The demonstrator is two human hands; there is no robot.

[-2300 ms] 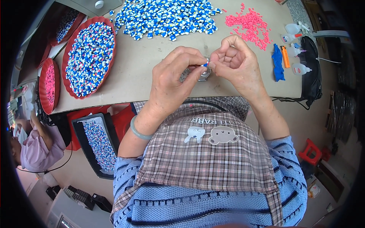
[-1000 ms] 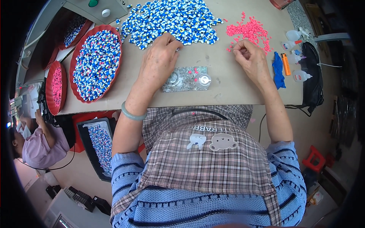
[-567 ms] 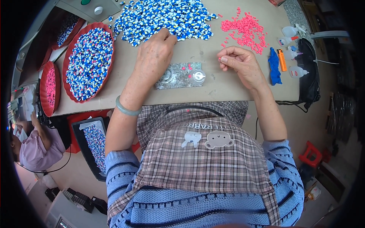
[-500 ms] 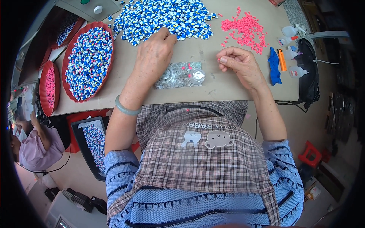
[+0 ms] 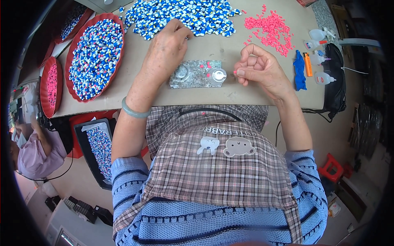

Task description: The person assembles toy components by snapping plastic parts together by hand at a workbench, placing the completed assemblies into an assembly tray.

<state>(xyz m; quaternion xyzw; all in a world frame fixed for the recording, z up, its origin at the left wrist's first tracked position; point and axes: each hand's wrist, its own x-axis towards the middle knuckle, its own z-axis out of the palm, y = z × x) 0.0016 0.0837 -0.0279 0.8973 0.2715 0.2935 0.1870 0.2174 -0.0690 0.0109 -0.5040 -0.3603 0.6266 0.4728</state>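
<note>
While the left hand (image 5: 168, 47) rests fingers-down on the blue pile (image 5: 180, 16), the right hand (image 5: 258, 69) pinches a pink bit (image 5: 235, 72) beside the tray (image 5: 197, 74).

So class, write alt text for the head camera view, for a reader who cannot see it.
Seen from above, a person's left hand reaches into a heap of blue and white pieces while the right hand pinches a tiny pink piece beside a clear tray. A pile of pink bits and red bowls lie on the table.
</note>
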